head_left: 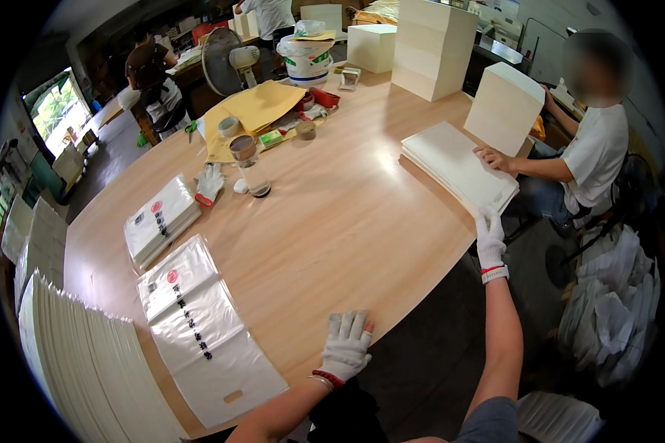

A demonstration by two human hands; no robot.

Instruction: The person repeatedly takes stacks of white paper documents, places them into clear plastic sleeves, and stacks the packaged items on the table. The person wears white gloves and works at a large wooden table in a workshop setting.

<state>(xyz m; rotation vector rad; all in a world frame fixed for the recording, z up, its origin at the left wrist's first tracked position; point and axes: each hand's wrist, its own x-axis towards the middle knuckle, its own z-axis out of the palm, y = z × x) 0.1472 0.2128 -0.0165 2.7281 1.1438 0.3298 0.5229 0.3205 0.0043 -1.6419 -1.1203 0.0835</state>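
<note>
My left hand (346, 345), in a white knit glove with a bare thumb tip, lies flat at the table's near edge, fingers stretched and holding nothing. My right hand (489, 238), gloved too, reaches far to the right and grips the near corner of a stack of white paper (451, 159); its fingertips are partly hidden. A seated co-worker's bare hand (497, 159) rests on top of the same stack. Left of my left hand lies a white plastic bag (207, 340) with a die-cut handle, and beyond it a pile of folded bags (160, 220).
Tall stacks of white paper (432, 52) stand at the table's far right. A clear cup (251, 173), a spare glove (210, 183), tape rolls (229, 127) and yellow envelopes (262, 107) lie farther back. Upright white sheets (89, 362) fill the near left. Plastic bundles (609, 310) sit at right.
</note>
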